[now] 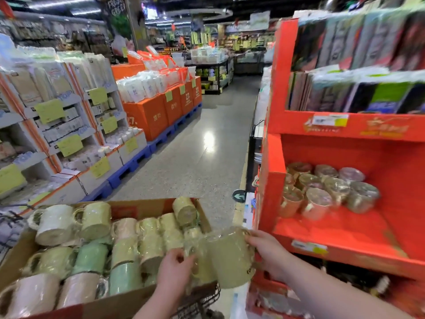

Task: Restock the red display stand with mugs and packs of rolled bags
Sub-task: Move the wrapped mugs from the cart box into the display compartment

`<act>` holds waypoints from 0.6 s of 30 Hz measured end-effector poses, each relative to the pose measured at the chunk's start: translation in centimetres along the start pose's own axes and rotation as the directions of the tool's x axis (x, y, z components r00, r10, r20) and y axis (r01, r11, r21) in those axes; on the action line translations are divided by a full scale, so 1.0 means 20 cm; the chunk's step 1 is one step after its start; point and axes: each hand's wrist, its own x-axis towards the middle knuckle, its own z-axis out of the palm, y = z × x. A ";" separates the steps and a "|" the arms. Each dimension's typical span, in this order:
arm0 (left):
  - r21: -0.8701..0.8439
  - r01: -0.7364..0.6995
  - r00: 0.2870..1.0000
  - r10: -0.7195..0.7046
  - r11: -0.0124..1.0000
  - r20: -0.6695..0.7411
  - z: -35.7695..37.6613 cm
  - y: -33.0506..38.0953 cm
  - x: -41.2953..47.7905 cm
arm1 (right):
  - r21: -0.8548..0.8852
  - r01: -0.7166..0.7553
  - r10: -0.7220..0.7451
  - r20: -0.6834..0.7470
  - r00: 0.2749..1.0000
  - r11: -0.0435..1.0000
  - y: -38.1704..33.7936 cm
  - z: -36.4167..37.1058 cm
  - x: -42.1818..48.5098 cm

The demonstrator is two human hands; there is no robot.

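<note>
Mugs (96, 252) wrapped in clear film, cream, green and pink, lie on their sides in an open cardboard box (147, 302) that sits in a wire cart (197, 302) at the lower left. One olive mug (227, 256), also film-wrapped, is held in the air just past the box's right edge, between the box and the red display stand (273, 203). The left hand (174, 263) has its grip closed on the mug's left side, fingers curled into the film where the handle seems to be; blur hides the exact hold. The right hand (266, 252) grips the mug's right side, fingers bent over its rim. On the stand's middle shelf a cluster of shelf mugs (322, 192) lies toward the left back corner, bases facing outward, while the front and right of that shelf show bare red board. The two shelves above carry upright packs of rolled bags (368, 95), blurred, packed side by side along the front edge. Beyond the box a speckled floor (195, 146) runs down the aisle, with orange cartons (147, 116) on blue pallets (128, 169) along its left edge
</note>
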 end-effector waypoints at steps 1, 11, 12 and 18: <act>0.000 -0.017 1.000 0.017 1.000 0.021 0.05 0.02 -0.01 | 0.004 0.011 -0.011 -0.019 1.000 1.000 0.00 -0.05 -0.04; 0.018 -0.162 0.947 0.150 0.987 0.284 0.58 0.25 -0.10 | 0.090 0.063 -0.031 -0.315 0.949 0.994 0.07 -0.65 -0.33; 0.008 -0.164 0.939 0.154 0.986 0.307 0.63 0.28 -0.11 | 0.101 0.069 -0.032 -0.333 0.942 0.993 0.08 -0.71 -0.36; -0.026 -0.203 0.893 0.196 0.979 0.406 0.96 0.46 -0.24 | 0.153 0.108 -0.032 -0.435 0.900 0.982 0.09 -1.08 -0.47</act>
